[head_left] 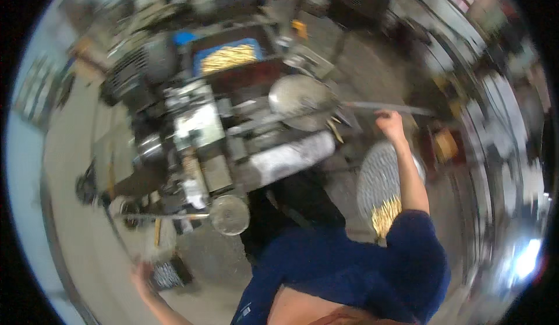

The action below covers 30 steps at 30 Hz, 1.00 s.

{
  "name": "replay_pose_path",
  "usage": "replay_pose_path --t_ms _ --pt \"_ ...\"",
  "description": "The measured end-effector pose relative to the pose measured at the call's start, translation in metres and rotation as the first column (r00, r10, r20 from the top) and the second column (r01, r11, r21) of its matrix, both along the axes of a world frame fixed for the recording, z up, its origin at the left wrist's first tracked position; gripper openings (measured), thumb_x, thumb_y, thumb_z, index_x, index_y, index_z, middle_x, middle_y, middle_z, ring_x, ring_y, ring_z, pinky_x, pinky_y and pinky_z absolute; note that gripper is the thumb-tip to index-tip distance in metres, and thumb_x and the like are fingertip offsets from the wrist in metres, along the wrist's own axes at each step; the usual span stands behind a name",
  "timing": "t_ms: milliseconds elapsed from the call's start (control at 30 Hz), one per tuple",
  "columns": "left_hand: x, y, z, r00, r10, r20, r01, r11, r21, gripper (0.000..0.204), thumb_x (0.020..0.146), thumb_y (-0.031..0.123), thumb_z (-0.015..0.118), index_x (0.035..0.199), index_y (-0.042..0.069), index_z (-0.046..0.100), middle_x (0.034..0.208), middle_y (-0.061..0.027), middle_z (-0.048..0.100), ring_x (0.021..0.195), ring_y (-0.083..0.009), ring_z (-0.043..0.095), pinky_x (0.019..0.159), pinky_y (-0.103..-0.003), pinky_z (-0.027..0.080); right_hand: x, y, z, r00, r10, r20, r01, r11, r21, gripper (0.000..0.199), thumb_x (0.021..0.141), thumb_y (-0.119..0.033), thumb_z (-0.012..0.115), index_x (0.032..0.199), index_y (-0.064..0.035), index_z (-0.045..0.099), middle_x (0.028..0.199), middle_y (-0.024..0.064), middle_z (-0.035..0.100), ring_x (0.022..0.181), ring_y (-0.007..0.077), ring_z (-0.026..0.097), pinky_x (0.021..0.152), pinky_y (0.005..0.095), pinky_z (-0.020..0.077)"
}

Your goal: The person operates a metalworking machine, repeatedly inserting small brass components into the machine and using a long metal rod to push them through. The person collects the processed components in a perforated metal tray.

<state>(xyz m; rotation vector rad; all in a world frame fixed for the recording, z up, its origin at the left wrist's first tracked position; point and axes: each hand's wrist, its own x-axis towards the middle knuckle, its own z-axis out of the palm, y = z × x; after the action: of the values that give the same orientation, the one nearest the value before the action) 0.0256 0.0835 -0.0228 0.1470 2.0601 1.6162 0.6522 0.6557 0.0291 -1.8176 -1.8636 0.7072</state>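
Grey bar (414, 109), long and thin, sits on the right, running left to right just beyond the right hand (391, 125). Right fingers look curled near it; can't tell if they're pinching it or only close by, too blurred.

Left hand (141, 276) is low on the near left, just beside a dark box (170, 273) with small silvery bits showing on top. Can't tell if it touches the box, or whether its fingers are spread or pressed together; smeared.

Right forearm passes over an oval grey tray (372, 176); golden pieces (384, 215) heaped at its near end. Navy shirt (343, 264) in the near middle.

Machine centre: big round plate (298, 99), pale cylinder (294, 155) nearer, lying at a slant. Smaller round disc (230, 215) to the near left, thin rod (166, 216) reaching left from it.

Far side: blue tray (199, 58) full of more golden pieces. Dark motor-like housing (142, 69) left of that. Bright light (528, 259) at near right edge.
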Motion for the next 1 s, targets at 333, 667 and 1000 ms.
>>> replay_pose_path --t_ms 333,667,1000 --pt "-0.016 0.012 -0.014 1.0 0.014 -0.011 -0.015 0.99 -0.139 0.042 0.082 0.025 0.061 0.114 -0.001 0.051 0.078 -0.0075 0.054 0.071 -0.0184 0.054 0.07 -0.033 0.048 0.205 -0.162 -0.138 0.802 -0.32 0.504 0.357 0.934 0.024 0.018 0.067 -0.022 0.055 0.068 -0.0068 0.064 0.077 0.0115 0.064 0.077 0.0288 0.061 0.07 0.0354 0.0495" --pt "-0.008 -0.011 -0.009 0.999 0.037 0.01 -0.035 0.991 -0.127 0.041 0.081 0.025 0.063 0.112 0.002 0.052 0.077 -0.0068 0.054 0.071 -0.0171 0.053 0.072 -0.033 0.047 0.185 -0.189 -0.149 0.546 0.298 0.783 -0.019 0.939 -0.344 0.031 0.063 -0.02 0.055 0.085 -0.0021 0.065 0.091 0.0144 0.062 0.096 0.0292 0.055 0.083 0.035 0.0462" --pt "-0.014 0.001 -0.001 0.993 -0.062 -0.101 0.034 0.965 -0.259 0.04 0.081 0.03 0.063 0.109 0.003 0.054 0.078 -0.0085 0.056 0.072 -0.0167 0.054 0.069 -0.031 0.047 0.165 -0.186 -0.127 0.657 0.154 0.738 0.142 0.936 -0.321 0.039 0.063 -0.018 0.055 0.098 -0.003 0.063 0.114 0.0181 0.051 0.108 0.0306 0.047 0.092 0.0354 0.0402"
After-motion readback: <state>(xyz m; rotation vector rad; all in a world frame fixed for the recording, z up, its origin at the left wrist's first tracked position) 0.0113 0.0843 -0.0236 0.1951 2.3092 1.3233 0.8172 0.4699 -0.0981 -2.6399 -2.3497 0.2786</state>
